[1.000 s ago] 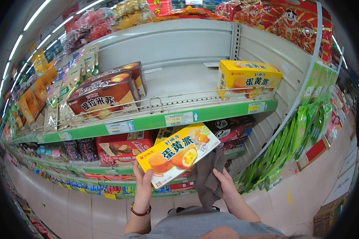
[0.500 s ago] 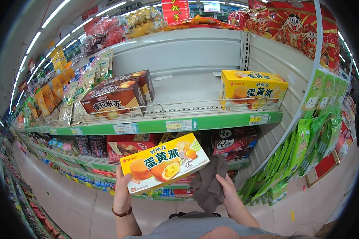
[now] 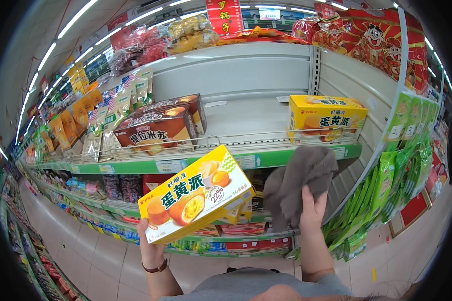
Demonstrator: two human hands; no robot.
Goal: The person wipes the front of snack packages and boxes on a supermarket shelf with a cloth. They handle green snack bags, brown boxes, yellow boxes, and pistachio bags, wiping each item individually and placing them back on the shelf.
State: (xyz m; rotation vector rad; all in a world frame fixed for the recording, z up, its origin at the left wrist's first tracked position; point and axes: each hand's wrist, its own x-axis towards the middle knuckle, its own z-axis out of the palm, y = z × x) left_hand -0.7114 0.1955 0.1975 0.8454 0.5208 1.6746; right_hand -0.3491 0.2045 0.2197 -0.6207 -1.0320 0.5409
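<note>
The lower left corner of a yellow-and-white box (image 3: 198, 193) is pinched by the left hand (image 3: 146, 236), with the thumb on the front face and the fingers mostly hidden behind. The box is held in the air before the shelving, its right end tilted up; round cakes with yellow filling are pictured on it, but what is inside is hidden by the card. A grey cloth (image 3: 304, 175) is gripped, bunched, between thumb and fingers of the right hand (image 3: 313, 206), in front of the green shelf edge (image 3: 281, 156) — whether that edge is touched cannot be told.

Behind, on the shelf (image 3: 253, 114), a yellow carton (image 3: 328, 120) is stood at the right and brown cartons (image 3: 156, 134) at the left, behind a wire rail. Beside the brown cartons, upright pouches (image 3: 116, 108) are lined up. Above, yellow and red items are seen through clear bags (image 3: 192, 34). At the right, green packets (image 3: 374, 193) are hung in rows.
</note>
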